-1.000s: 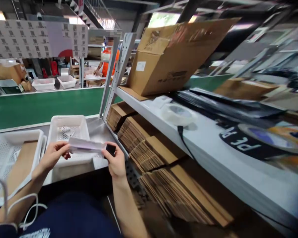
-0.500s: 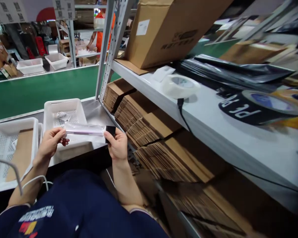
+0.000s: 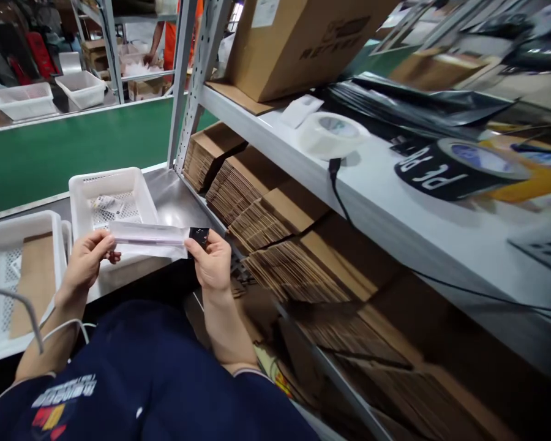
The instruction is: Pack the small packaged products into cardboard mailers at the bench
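Note:
A long clear plastic packet with a black end stretches level between my two hands. Inside it lies a thin, pinkish stick-like item whose kind I cannot make out. My left hand pinches the packet's left end between thumb and finger. At the black end, my right hand grips with its thumb on top. Just beyond the packet stands a white perforated basket with a small clear packet on its bottom. Left of my left hand is another white basket with a cardboard piece in it.
Folded cardboard boxes fill the space under the grey shelf on my right. On that shelf are a roll of white tape, a roll of black tape, black bags and a large carton. A person in orange works behind the green barrier.
Both hands keep hold of the packet, which has turned slightly so its face shows more light. The camera view has shifted a little, so the surroundings sit higher and further left.

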The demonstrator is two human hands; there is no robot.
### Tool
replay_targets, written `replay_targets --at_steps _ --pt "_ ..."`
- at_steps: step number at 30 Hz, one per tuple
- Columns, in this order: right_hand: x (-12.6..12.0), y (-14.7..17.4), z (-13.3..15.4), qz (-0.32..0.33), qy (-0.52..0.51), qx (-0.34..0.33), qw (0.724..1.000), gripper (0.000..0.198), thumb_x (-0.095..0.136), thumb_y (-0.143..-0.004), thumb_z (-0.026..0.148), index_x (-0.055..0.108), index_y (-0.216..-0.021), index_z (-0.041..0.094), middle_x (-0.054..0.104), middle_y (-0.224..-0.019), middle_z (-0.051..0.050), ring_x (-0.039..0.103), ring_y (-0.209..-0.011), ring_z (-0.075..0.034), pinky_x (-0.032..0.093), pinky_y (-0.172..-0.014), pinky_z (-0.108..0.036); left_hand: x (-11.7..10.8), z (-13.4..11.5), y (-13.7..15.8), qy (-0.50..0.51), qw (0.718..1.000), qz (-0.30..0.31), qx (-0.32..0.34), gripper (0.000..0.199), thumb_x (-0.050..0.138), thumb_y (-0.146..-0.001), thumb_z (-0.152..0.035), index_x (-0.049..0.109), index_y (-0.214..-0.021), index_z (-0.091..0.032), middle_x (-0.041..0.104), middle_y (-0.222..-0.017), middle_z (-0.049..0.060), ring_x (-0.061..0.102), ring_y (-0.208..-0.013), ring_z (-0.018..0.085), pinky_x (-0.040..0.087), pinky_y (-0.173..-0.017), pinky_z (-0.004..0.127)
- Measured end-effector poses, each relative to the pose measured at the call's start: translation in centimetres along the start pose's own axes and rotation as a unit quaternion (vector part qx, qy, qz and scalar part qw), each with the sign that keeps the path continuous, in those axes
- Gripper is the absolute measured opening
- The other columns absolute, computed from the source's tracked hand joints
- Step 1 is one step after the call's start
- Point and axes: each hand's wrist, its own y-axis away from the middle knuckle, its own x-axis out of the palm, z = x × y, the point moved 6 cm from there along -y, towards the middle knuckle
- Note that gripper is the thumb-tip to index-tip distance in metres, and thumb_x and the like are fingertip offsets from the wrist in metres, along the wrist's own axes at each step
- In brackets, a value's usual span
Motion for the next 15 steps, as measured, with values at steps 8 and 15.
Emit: replay_targets --at_steps 8,15 --pt "1.5 -0.3 -0.8 0.009 0.006 -0.003 1.000 0.036 0.089 -0.072 0.049 0.074 -0.085 0.019 0.071 -0.079 -0.001 0.063 -0.071 -0.015 0.053 -0.068 -0.026 -1.4 -0.3 -0.2 0.012 1.000 0.001 0.017 0.029 0.083 -0.077 -0.036 0.066 -0.067 -0.015 0.055 -0.058 0.000 0.055 -0.050 0.011 0.048 -0.050 0.022" --pt "-0.5 -1.0 -1.4 -0.052 0.075 -0.042 0.995 0.043 0.078 -0.084 0.056 0.074 -0.103 0.018 0.077 -0.092 -0.006 0.072 -0.081 -0.018 0.061 -0.076 -0.030 -1.7 -0.4 -1.3 0.014 1.000 -0.015 -0.012 0.029 0.085 -0.068 -0.035 0.066 -0.064 -0.014 0.055 -0.055 0.000 0.054 -0.047 0.011 0.046 -0.048 0.022"
